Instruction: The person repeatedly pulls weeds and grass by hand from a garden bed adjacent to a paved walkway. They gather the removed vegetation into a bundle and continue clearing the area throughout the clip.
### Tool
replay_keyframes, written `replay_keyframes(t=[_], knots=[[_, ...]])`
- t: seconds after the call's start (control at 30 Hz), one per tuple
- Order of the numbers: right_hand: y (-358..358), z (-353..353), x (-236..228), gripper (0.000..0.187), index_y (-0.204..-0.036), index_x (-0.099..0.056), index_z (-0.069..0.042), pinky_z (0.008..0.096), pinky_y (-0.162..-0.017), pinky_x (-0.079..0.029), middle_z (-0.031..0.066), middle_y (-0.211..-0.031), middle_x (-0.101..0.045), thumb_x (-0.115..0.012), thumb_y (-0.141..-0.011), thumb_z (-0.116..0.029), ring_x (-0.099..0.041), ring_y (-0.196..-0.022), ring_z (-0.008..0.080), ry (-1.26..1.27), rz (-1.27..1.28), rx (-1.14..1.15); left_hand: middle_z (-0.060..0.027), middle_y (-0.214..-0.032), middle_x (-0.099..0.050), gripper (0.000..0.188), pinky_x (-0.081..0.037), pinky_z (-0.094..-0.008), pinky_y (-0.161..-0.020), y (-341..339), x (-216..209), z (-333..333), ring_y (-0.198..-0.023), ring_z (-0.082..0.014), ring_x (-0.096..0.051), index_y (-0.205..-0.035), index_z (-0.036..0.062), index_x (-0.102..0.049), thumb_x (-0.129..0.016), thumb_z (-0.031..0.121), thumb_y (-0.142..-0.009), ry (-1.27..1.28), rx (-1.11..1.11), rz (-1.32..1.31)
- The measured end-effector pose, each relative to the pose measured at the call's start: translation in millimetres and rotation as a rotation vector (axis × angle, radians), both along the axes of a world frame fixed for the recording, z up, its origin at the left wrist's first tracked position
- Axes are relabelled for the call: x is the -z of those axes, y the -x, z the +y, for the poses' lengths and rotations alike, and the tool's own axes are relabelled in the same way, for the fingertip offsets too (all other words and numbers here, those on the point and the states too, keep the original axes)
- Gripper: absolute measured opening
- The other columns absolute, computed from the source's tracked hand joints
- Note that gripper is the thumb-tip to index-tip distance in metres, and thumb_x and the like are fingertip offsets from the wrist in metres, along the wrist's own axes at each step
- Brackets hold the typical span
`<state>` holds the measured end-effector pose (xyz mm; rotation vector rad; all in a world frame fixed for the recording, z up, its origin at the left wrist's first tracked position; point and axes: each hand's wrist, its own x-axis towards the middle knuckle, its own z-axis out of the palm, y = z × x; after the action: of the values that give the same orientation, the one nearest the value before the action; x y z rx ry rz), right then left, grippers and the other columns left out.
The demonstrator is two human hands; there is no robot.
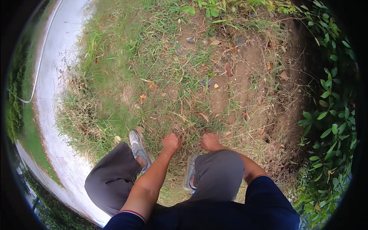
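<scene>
Both of my hands are low over a patch of grass and weeds between and just ahead of my shoes. My left hand is closed in a fist, knuckles up, beside the left shoe. A short gap away, my right hand is likewise closed, just beyond my right knee. Green and dry stems surround both fists. Whatever the fingers hold, if anything, is hidden beneath the hands. The right shoe is partly covered by my grey trouser leg.
A heap of dry cut grass lies at left, beside a pale paved path with a white hose. Bare soil with stones and fallen leaves spreads to the right. A leafy hedge borders the right side.
</scene>
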<state>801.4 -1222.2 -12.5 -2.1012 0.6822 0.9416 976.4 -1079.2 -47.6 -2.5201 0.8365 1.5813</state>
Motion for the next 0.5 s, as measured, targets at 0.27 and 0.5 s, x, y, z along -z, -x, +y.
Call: replay_keyframes(t=[0.27,0.5], knots=[[21.1,-12.4,-14.5,0.038,-0.071,-0.056,0.000,0.0427,-0.061,-0.042,0.0168,-0.068,-0.056,-0.056,-0.083,-0.037,-0.056,-0.066,0.0290,-0.150,-0.072,0.417,-0.0184,-0.057,-0.050,0.039,-0.037,-0.0401,-0.054,-35.8,-59.3,-86.8,-0.052,-0.0299,-0.046,-0.074,-0.0007,-0.055,-0.051,0.035,-0.089,0.611,-0.388,0.050],[-30.9,-130.5,-76.8,0.037,-0.079,-0.057,0.000,0.0446,-0.060,-0.042,0.0181,-0.065,-0.053,-0.054,-0.086,-0.036,-0.055,-0.062,0.0324,0.448,-0.349,0.840,0.0037,-0.053,-0.044,0.040,-0.029,-0.0238,-0.046,-171.1,-134.1,-126.8,-0.048,-0.0063,-0.037,-0.066,0.0076,-0.053,-0.050,0.036,-0.094,1.028,-0.867,0.028]])
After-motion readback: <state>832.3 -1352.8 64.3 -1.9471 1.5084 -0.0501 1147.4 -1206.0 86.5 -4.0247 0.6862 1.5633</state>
